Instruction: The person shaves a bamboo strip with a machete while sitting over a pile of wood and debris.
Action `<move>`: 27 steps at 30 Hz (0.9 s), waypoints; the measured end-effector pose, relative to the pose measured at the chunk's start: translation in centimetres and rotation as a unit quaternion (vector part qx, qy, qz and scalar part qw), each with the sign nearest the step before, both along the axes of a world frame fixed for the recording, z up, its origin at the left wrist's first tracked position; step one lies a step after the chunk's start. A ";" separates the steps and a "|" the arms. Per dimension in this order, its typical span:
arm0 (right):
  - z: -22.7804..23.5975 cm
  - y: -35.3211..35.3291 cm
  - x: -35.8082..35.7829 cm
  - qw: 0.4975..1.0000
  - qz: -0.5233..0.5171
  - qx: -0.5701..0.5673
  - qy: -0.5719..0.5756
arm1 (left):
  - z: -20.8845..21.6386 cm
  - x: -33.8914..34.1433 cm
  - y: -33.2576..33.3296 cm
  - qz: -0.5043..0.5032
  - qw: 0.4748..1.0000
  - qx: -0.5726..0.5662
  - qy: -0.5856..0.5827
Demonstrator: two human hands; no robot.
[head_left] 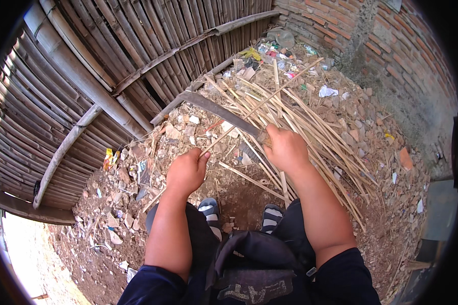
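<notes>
Looking down from my head camera, both my bare forearms reach forward over rubble-strewn ground (pixel 107 216). My left hand (pixel 187 172) is clamped around a long, thin bamboo strip (pixel 222 138), thumb along its top; the strip slants from beside my left knee, up and away to the right. My right hand (pixel 287 150) is wrapped around the handle end of a machete (pixel 220 112), its blade pointing forward and left, crossing the strip. I cannot tell whether blade and strip touch. The left grip seems meant to steady the strip near the blade, leaving the right free to work the edge. A loose pile of bamboo strips (pixel 315 122) lies just ahead and to the right, probably kept there for easy reach.

The blade is dark, worn metal, broad and slightly curved. The strips are pale straw-yellow, narrow and straight. Left stands a fence of weathered bamboo slats (pixel 152 46), grey-brown and ridged; right, a rough brick wall (pixel 402 46) with patchy mortar. Below, my striped sandals (pixel 211 209) rest on crumbly brown soil.
</notes>
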State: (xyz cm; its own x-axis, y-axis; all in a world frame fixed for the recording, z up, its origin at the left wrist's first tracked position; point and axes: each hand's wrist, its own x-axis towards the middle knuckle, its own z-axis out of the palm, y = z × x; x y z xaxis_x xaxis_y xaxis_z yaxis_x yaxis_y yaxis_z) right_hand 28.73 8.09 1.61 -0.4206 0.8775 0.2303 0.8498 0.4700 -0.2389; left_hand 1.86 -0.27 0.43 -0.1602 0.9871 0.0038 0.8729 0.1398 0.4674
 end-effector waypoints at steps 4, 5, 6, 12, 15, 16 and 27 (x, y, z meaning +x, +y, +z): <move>1.2 -1.2 -1.7 0.995 0.047 -0.091 -0.018 | 0.0 0.0 -0.1 -0.028 0.999 0.031 0.002; 1.0 -0.7 -1.3 0.995 0.047 -0.086 -0.025 | 0.5 -0.2 -0.6 -0.029 0.999 -0.015 0.001; 0.5 0.2 -0.4 0.995 0.000 -0.104 0.010 | 0.9 -0.2 -0.8 -0.032 0.998 -0.057 -0.004; -0.2 1.0 1.2 0.983 -0.079 -0.115 0.120 | 1.4 -0.8 -0.9 -0.031 0.998 -0.056 0.014; 0.8 -1.7 -1.4 0.995 0.034 -0.093 0.012 | 0.4 -1.2 -0.7 -0.042 0.998 -0.043 0.009; 0.9 -2.2 -1.8 0.994 0.063 -0.089 -0.011 | 0.2 -1.3 -0.8 -0.048 0.998 -0.034 0.010; -0.8 0.6 0.3 0.989 -0.024 -0.122 0.077 | 0.4 -1.0 -1.0 -0.043 0.999 -0.007 0.021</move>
State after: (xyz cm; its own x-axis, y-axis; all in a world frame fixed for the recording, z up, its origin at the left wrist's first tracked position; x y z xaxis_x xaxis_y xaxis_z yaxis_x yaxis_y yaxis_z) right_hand 29.02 8.74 0.78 -0.3525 0.9334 0.0675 0.8146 0.3415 -0.4689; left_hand 0.86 -1.24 0.88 -0.0755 0.9971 -0.0047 0.9006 0.0702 0.4290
